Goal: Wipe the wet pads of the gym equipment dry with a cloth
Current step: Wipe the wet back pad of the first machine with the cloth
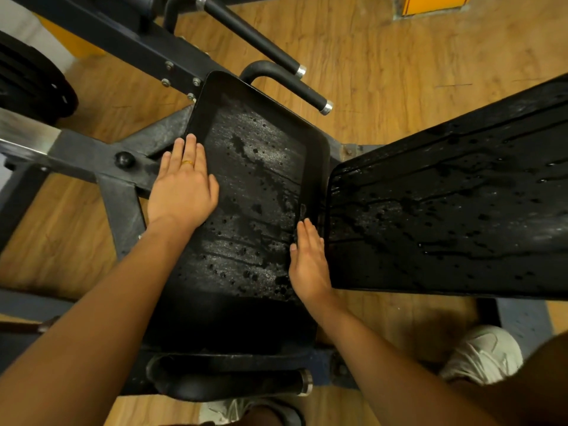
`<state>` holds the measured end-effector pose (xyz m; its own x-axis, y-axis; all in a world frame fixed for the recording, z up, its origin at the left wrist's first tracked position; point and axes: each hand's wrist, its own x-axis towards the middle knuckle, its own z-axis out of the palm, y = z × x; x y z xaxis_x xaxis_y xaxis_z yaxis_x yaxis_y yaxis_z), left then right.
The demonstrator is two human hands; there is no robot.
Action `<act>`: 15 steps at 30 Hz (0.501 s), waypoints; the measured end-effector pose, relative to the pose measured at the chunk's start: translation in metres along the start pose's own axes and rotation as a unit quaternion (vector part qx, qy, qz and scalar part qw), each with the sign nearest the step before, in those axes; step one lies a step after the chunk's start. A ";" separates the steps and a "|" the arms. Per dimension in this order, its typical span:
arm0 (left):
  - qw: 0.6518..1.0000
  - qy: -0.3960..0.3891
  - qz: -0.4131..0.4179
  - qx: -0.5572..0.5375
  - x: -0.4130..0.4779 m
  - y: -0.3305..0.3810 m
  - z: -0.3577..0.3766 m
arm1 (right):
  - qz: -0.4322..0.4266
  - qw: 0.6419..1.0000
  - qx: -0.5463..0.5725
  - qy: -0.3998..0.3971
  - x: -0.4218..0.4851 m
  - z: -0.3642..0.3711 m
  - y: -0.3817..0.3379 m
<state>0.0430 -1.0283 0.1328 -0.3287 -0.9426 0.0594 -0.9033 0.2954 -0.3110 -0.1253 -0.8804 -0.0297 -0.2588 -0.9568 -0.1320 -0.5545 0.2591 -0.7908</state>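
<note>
**Figure: Both hands laid flat on the wet seat pad of a gym machine**

Head view, looking down. The black rectangular vinyl seat pad (255, 167) with a raised border lies at centre, its surface mottled with water drops and dark wet streaks. Just to its right, across a narrow gap, the larger black vinyl back pad (461, 195) spreads toward the right edge of the view, also beaded and streaked with water.

The left hand (183, 182) rests palm down on the left border of the seat pad, fingers straight and close together, holding nothing; a thin gold ring (187, 162) sits on one finger. The right hand (309, 259) lies palm down on the right border of the same pad, beside the gap to the back pad, fingers straight and together, likewise holding nothing.

The dark grey steel frame (92, 155) of the machine runs under and to the left of the seat pad. Two black handle bars with chrome end caps (295, 87) project beyond the pad's far end, and a third black handle (230, 384) lies at its near end. Black weight plates (30, 84) hang at upper left. The brown wood-plank floor (399, 72) surrounds the machine; a white trainer (482, 355) stands on it at lower right.
</note>
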 end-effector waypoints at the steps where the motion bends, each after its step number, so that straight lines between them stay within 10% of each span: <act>1: 1.000 0.002 0.001 -0.001 0.000 0.000 0.000 | -0.001 1.000 -0.002 0.000 -0.008 0.003 0.001; 15: 1.000 -0.011 -0.002 0.000 -0.005 -0.001 -0.006 | -0.028 0.997 0.019 -0.067 -0.116 0.006 0.014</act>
<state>0.0438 -1.0225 0.1383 -0.3189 -0.9470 0.0389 -0.9045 0.2918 -0.3112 -0.0979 -0.7663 -0.0286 -0.1178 -0.9795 -0.1635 -0.5337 0.2012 -0.8213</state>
